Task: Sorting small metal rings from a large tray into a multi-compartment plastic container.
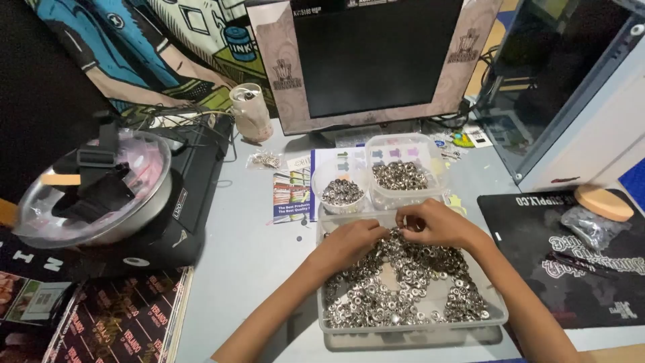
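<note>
A clear rectangular plastic tray [500,314] in front of me holds a heap of small silver metal rings [403,289]. My left hand [353,242] and my right hand [433,224] meet over the tray's far edge, fingertips pinched together on a small silver ring [396,230]. Which hand holds the piece is hard to tell. Just beyond stand a round clear tub [321,176] of silver pieces and a square clear tub [430,149] of more.
A dark monitor [376,60] stands at the back, with a clear cup [250,111] to its left. A metal bowl [127,215] with black straps rests on a black device at left. A black mat [564,262] with a small bag lies at right.
</note>
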